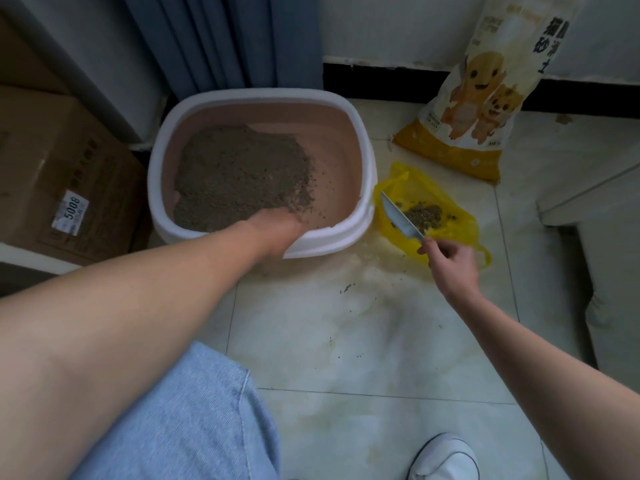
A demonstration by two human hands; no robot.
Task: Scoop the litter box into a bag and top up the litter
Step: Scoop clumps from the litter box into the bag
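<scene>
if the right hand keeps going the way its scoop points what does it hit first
Likely the white rim of the litter box: the right hand holds the scoop above the yellow bag, tip aimed at that rim. Height is unclear.

Pale tiled floor [346, 341] carries a litter box [360, 133], a yellow bag [453, 216], a litter sack [478, 109], a cardboard box [52, 161] and scattered granules [346, 288].

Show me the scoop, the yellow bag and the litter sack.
scoop [401, 216]: head view, middle of its blade.
yellow bag [433, 192]: head view, bare plastic on its far side.
litter sack [485, 98]: head view, printed front panel.
</scene>
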